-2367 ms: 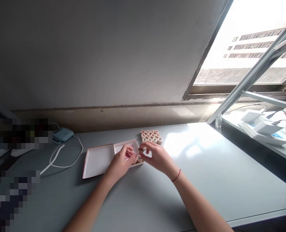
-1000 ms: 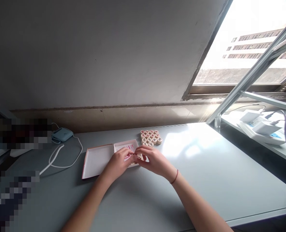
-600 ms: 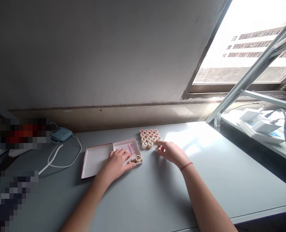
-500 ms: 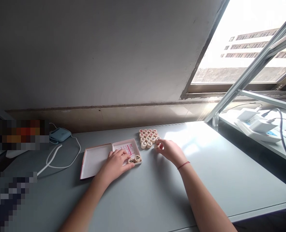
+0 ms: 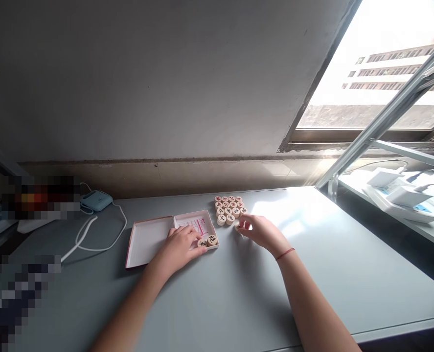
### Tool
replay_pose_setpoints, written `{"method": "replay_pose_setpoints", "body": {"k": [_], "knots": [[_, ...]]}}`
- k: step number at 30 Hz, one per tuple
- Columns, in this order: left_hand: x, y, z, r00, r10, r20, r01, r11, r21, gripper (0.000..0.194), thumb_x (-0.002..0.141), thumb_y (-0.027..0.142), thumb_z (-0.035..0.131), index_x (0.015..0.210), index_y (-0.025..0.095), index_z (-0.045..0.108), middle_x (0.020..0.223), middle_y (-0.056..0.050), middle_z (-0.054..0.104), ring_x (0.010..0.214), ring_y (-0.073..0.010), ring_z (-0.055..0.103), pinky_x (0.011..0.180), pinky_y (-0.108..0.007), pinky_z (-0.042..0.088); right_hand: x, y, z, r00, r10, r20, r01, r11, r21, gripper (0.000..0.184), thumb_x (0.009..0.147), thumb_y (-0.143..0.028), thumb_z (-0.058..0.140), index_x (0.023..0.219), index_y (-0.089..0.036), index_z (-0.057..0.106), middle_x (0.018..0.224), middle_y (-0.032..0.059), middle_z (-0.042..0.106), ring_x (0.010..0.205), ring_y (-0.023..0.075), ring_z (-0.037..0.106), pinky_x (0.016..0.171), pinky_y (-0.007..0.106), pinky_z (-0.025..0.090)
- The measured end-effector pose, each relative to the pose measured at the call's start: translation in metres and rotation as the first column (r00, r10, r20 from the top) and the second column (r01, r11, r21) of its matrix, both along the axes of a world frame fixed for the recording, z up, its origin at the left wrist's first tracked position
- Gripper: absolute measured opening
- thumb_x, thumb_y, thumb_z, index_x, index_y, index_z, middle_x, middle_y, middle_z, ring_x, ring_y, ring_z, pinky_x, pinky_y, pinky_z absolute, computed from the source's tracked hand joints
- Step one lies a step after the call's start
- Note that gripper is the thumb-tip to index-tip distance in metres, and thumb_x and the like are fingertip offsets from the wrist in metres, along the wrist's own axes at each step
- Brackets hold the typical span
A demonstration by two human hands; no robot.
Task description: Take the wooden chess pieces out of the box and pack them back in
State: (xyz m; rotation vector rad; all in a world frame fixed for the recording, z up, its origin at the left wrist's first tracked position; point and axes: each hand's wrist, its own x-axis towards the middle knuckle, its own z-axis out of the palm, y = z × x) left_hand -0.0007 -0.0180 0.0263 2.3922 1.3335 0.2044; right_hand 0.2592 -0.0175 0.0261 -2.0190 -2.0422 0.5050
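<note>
Grey desk (image 5: pixel 217 303) bearing an open box (image 5: pixel 213 228)

Left hand (image 5: pixel 178 246), grip unclear, lies over the box. Right of it, the right hand (image 5: pixel 262 232) pinches a piece (image 5: pixel 237 227), probably light, hard, smooth; best held by its rim. Beyond, right of the box: stacked pieces (image 5: pixel 228 211).

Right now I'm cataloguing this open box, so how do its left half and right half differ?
The left half shows a plain pale inside; the right half, a pink-printed sheet. Round pieces sit in the right half; none show in the left half. Both lie open on the table.
</note>
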Motion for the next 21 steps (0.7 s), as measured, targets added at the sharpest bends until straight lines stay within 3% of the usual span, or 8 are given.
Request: {"method": "replay_pose_setpoints", "body": {"k": [4,9,12,16,18,21], "knots": [[0.002,-0.002,0.002,0.999,-0.003,0.032,0.003,1.000,0.001,0.022,0.086,0.043,0.055,0.088,0.022,0.061,0.095,-0.002,0.068,0.093,-0.0223,0.061,0.088,-0.035,0.039,-0.004,0.003,-0.003,0.997,-0.045,0.057,0.044,0.999,0.020,0.010,0.084,-0.024,0.052,0.080,-0.021,0.061,0.077,0.0027,0.067,0.063,0.0138,0.056,0.055,0.022,0.034],[0.005,-0.006,0.014,0.989,0.094,0.115,-0.085,0.993,-0.088,0.014,0.086,0.035,0.051,0.084,0.024,0.060,0.086,0.002,0.070,0.086,-0.0200,0.062,0.085,-0.032,0.042,-0.006,0.003,0.001,0.996,-0.067,0.050,0.062,0.993,0.097,0.011,0.086,-0.024,0.050,0.084,-0.022,0.061,0.080,0.0031,0.067,0.064,0.0144,0.055,0.055,0.023,0.034],[0.008,-0.006,0.015,0.958,0.160,0.237,-0.138,0.985,-0.107,0.015,0.087,0.031,0.047,0.084,0.024,0.059,0.088,0.001,0.070,0.085,-0.0180,0.063,0.081,-0.030,0.044,-0.017,-0.002,0.007,0.990,0.102,-0.099,-0.081,0.978,0.195,0.010,0.085,-0.025,0.054,0.092,-0.023,0.061,0.086,0.0018,0.066,0.063,0.0126,0.055,0.059,0.023,0.040],[0.012,-0.004,0.010,0.848,0.266,0.459,-0.203,0.962,-0.184,0.017,0.086,0.037,0.050,0.091,0.023,0.057,0.090,-0.001,0.068,0.084,-0.0165,0.063,0.077,-0.027,0.048,-0.048,-0.015,0.006,0.865,0.438,-0.244,-0.351,0.877,0.328,0.027,0.082,-0.025,0.062,0.108,-0.025,0.057,0.101,0.0020,0.063,0.065,0.0102,0.056,0.063,0.023,0.045],[0.014,-0.005,0.009,0.796,0.306,0.523,-0.200,0.947,-0.250,0.020,0.086,0.041,0.052,0.091,0.022,0.057,0.088,-0.001,0.068,0.083,-0.0166,0.064,0.079,-0.028,0.049,-0.061,-0.020,0.004,0.847,0.477,-0.236,-0.372,0.847,0.380,0.024,0.083,-0.024,0.059,0.107,-0.025,0.057,0.097,0.0020,0.063,0.066,0.0106,0.057,0.064,0.023,0.046],[0.016,-0.006,0.008,0.770,0.318,0.552,-0.182,0.940,-0.289,0.025,0.087,0.045,0.050,0.094,0.022,0.057,0.088,-0.002,0.068,0.083,-0.0168,0.064,0.079,-0.029,0.050,-0.061,-0.019,0.004,0.872,0.432,-0.231,-0.313,0.854,0.415,0.019,0.085,-0.023,0.056,0.104,-0.023,0.059,0.095,0.0033,0.063,0.065,0.0109,0.057,0.063,0.024,0.046]]}}
